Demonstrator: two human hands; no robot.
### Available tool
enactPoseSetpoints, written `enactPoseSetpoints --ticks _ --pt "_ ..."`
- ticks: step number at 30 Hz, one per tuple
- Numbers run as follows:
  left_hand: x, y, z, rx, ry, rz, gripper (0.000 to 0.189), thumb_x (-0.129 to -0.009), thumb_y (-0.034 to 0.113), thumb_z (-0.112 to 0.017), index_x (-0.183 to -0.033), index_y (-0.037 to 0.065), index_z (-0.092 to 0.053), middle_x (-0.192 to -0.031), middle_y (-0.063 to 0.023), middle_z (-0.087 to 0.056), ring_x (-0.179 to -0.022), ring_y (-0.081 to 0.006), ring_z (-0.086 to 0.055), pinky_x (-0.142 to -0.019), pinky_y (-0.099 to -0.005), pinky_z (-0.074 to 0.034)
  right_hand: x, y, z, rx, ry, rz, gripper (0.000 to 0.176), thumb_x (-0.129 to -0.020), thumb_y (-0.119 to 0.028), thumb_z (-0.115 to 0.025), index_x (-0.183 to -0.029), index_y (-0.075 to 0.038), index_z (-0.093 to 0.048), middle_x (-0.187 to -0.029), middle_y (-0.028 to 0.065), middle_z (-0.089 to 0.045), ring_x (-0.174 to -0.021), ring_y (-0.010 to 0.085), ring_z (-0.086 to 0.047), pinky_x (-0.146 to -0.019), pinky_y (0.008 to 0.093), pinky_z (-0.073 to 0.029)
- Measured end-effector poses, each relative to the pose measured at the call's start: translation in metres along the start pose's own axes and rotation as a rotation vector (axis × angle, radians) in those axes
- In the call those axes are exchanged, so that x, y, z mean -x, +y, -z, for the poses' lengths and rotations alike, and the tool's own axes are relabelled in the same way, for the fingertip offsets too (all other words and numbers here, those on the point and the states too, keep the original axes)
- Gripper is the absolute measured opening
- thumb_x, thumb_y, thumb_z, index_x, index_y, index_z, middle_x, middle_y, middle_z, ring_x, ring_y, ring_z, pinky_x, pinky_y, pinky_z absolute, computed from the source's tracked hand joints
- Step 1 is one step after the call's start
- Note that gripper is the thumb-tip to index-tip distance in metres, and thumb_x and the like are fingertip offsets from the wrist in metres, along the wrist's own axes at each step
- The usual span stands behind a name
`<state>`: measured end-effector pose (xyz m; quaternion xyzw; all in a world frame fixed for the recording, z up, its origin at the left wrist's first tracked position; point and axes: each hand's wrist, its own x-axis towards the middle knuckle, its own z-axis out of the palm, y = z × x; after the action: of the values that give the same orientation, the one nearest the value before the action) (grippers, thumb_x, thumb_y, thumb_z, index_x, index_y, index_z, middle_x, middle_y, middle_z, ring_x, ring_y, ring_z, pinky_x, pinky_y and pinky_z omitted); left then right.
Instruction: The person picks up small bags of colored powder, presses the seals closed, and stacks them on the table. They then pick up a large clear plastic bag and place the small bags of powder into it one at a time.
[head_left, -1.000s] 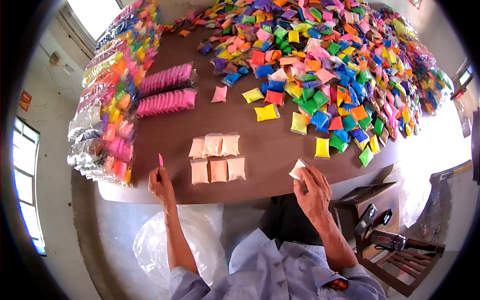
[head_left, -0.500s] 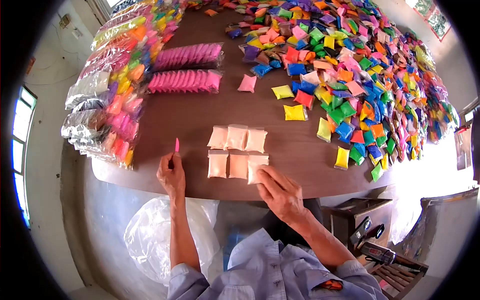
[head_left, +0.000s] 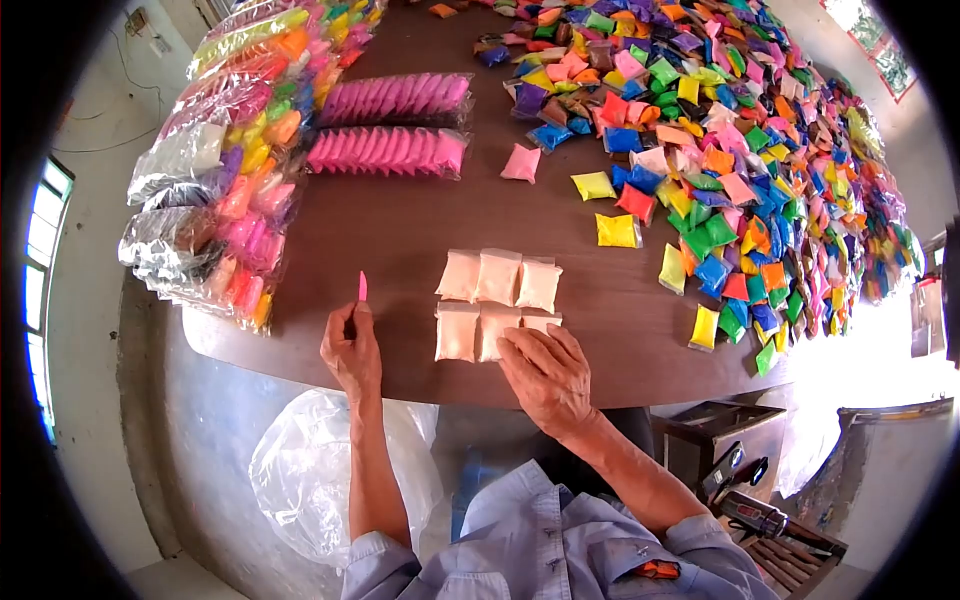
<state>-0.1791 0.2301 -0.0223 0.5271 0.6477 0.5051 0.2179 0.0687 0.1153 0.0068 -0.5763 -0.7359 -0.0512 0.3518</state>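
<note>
- Left hand [head_left: 352, 350]: fingertips pinch a pink pointed piece [head_left: 363, 287] above the near-left part of the table [head_left: 350, 225]; a loosened pinch could drop it, and its tip, if sharp, could nick a packet film.
- Right hand [head_left: 548, 378]: fingers lie over the right end of the lower row of peach packets [head_left: 456, 332], near the middle of the near edge; a sideways drag could skew this row or push it against the upper row of peach packets [head_left: 498, 276].
- Coloured pile [head_left: 720, 200]: loose packets reach toward the near-right edge; slippery film or a knock could send some over.
- Obscured: the right fingers cover much of the lower row's rightmost packet, so whether they grip or merely press cannot be told.
- Indistinct: the pink piece's material and hidden base; glare washes out the table's right edge; the far edge is cut off.
</note>
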Motion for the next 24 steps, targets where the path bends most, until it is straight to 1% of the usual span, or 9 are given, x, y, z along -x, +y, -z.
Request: enactPoseSetpoints --ticks 4,8,10,13,15,18,20,22,24 --pt "0.0 -0.002 0.0 0.056 -0.025 0.044 0.013 -0.097 0.014 -0.073 -0.098 0.001 -0.072 -0.077 -0.0032 -0.065 -0.07 -0.0109 -0.055 -0.063 -0.0285 -0.045 -0.001 -0.002 0.0 0.031 -0.011 -0.003 0.03 -0.082 -0.009 -0.082 -0.111 -0.007 -0.074 -0.119 0.0038 -0.071 -0.107 0.02 -0.07 -0.102 0.0414 -0.049" --pt "-0.003 -0.027 -0.001 -0.001 0.012 -0.099 0.014 -0.099 0.015 -0.072 -0.101 0.001 -0.072 -0.08 -0.0036 -0.065 -0.072 -0.0113 -0.056 -0.065 -0.0275 -0.047 -0.001 -0.007 0.009 -0.021 0.007 -0.032 0.032 -0.081 -0.014 -0.083 -0.111 -0.008 -0.074 -0.122 0.0041 -0.071 -0.111 0.021 -0.068 -0.102 0.0423 -0.049" --pt "0.0 -0.015 -0.001 -0.017 0.015 -0.108 0.014 -0.099 0.015 -0.072 -0.101 0.001 -0.072 -0.081 -0.004 -0.065 -0.072 -0.0117 -0.056 -0.065 -0.0285 -0.047 0.0 -0.007 0.02 0.034 0.01 -0.039 0.034 -0.08 -0.016 -0.084 -0.112 -0.008 -0.075 -0.121 0.005 -0.07 -0.111 0.0222 -0.068 -0.101 0.0427 -0.049" --pt "-0.001 -0.016 -0.002 -0.012 0.015 -0.115 0.014 -0.099 0.016 -0.071 -0.101 0.002 -0.072 -0.08 -0.0033 -0.064 -0.072 -0.0114 -0.056 -0.065 -0.0294 -0.047 0.0 0.001 0.036 -0.038 0.047 -0.096 0.031 -0.08 -0.016 -0.082 -0.109 -0.009 -0.075 -0.116 0.005 -0.071 -0.108 0.0241 -0.068 -0.099 0.0428 -0.05" --pt "-0.001 -0.013 -0.001 -0.092 0.025 -0.102 0.015 -0.1 0.017 -0.07 -0.101 0.003 -0.072 -0.079 -0.0029 -0.063 -0.072 -0.0112 -0.055 -0.064 -0.0299 -0.046 -0.004 0.019 0.051 -0.004 0.074 -0.115 0.029 -0.081 -0.014 -0.081 -0.108 -0.009 -0.075 -0.117 0.0055 -0.071 -0.108 0.0251 -0.068 -0.099 0.043 -0.05" --pt "-0.001 -0.016 -0.002 -0.048 0.023 -0.063 0.016 -0.101 0.019 -0.069 -0.1 0.002 -0.071 -0.079 -0.0028 -0.062 -0.071 -0.0114 -0.054 -0.063 -0.0298 -0.045 -0.005 0.057 0.068 0.043 0.119 -0.19 0.023 -0.083 -0.012 -0.078 -0.105 -0.008 -0.076 -0.117 0.0069 -0.071 -0.107 0.0283 -0.068 -0.098 0.0443 -0.05" --pt "-0.001 -0.016 -0.002 -0.022 0.005 -0.041 0.017 -0.101 0.019 -0.069 -0.1 0.002 -0.07 -0.079 -0.0031 -0.062 -0.07 -0.0118 -0.053 -0.063 -0.0298 -0.044 -0.02 0.089 0.088 0.231 0.105 -0.215 0.019 -0.086 -0.011 -0.075 -0.105 -0.009 -0.074 -0.115 0.0058 -0.071 -0.104 0.0292 -0.066 -0.094 0.0447 -0.049" --pt "-0.001 -0.014 -0.001 0.0 -0.022 -0.04 0.017 -0.101 0.019 -0.068 -0.1 0.002 -0.07 -0.079 -0.0032 -0.062 -0.071 -0.0118 -0.054 -0.063 -0.03 -0.044 -0.033 0.128 0.096 0.316 0.175 -0.224 0.017 -0.088 -0.011 -0.073 -0.105 -0.01 -0.074 -0.114 0.0062 -0.071 -0.102 0.0308 -0.066 -0.092 0.0462 -0.049" --pt "0.0 -0.011 0.0 -0.013 -0.021 -0.046 0.017 -0.102 0.019 -0.068 -0.1 0.002 -0.069 -0.08 -0.0033 -0.062 -0.072 -0.0118 -0.054 -0.064 -0.0301 -0.044 -0.053 0.169 0.101 0.348 0.178 -0.241 0.017 -0.089 -0.013 -0.071 -0.106 -0.009 -0.074 -0.115 0.0077 -0.071 -0.104 0.032 -0.065 -0.092 0.0467 -0.049"
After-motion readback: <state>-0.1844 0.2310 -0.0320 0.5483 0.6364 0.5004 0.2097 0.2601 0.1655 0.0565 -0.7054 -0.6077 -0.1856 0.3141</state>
